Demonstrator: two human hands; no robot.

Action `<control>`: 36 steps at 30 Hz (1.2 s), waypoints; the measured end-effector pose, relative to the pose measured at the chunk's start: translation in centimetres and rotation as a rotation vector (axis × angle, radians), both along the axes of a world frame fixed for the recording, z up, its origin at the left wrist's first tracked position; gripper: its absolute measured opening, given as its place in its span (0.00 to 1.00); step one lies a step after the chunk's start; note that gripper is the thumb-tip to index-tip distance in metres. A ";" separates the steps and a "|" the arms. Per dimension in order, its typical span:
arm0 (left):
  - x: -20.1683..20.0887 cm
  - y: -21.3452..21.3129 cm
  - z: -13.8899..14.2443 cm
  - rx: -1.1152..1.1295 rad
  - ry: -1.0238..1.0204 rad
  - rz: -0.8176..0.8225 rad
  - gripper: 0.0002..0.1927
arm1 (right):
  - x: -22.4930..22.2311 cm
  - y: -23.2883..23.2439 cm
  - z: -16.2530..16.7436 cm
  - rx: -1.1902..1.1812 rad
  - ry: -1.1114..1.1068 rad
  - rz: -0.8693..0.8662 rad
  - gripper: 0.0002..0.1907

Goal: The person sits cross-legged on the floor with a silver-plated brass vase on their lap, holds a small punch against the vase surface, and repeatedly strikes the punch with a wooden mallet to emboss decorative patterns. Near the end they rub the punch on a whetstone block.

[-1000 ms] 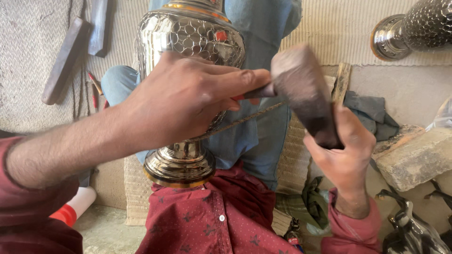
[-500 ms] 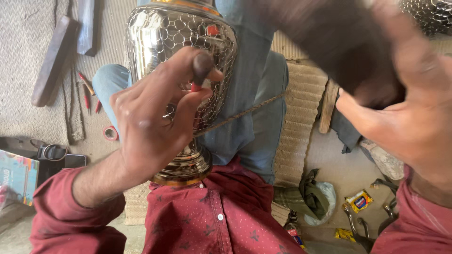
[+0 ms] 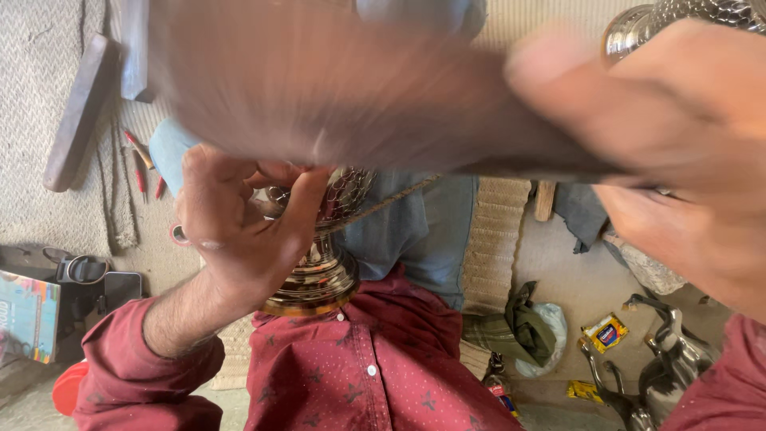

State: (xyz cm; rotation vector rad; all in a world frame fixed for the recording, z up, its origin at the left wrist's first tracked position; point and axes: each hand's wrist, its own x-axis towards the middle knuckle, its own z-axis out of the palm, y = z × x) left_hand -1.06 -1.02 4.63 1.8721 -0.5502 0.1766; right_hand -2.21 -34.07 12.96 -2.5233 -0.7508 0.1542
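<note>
1. The left hand [image 3: 239,219] is curling its fingers and thumb around the body of a silver metal vase [image 3: 323,247], pressing on the patterned, honeycomb-like surface just above the narrow stem.
2. The vase is standing upright on its polished round foot, which is resting against the person's dark red patterned shirt [image 3: 375,367], in the lap; its upper part is hiding behind a blurred object.
3. The right hand [image 3: 678,152] is sitting very close to the camera at the upper right, blurred, with its fingers wrapping one end of a dark, broad tool [image 3: 335,88] that is stretching across the top of the view; what kind of tool it is cannot be told through the blur.
4. A thin rod or cord [image 3: 391,198] is running slantwise from the vase toward the right, across blue fabric [image 3: 423,239] behind it.
5. A woven mat [image 3: 48,104] is covering the floor on the left, with a flat dark bar [image 3: 76,112] and some red-handled small tools [image 3: 142,164] lying on it.
6. A second shiny metal vessel [image 3: 638,28] is showing at the top right corner.
7. On the floor at the lower right, a green cloth [image 3: 519,327], a small yellow packet [image 3: 604,333] and dark metal tools [image 3: 662,375] are lying near one another.
</note>
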 end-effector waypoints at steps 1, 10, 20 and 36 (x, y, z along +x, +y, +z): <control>0.1 0.0 0.1 0.033 -0.027 0.001 0.23 | 0.1 0.2 0.2 -0.039 -0.029 0.020 0.48; 3.8 -1.4 3.2 0.422 -0.093 -0.282 0.24 | -2.9 1.8 -6.7 0.173 -0.254 -0.259 0.45; 5.5 -1.7 3.1 0.545 -0.190 -0.467 0.26 | -10.9 0.6 -15.5 0.675 -0.164 -0.585 0.50; 8.8 -5.0 3.9 0.765 -0.091 -1.017 0.31 | -14.2 10.0 -20.0 0.669 -0.130 -0.894 0.46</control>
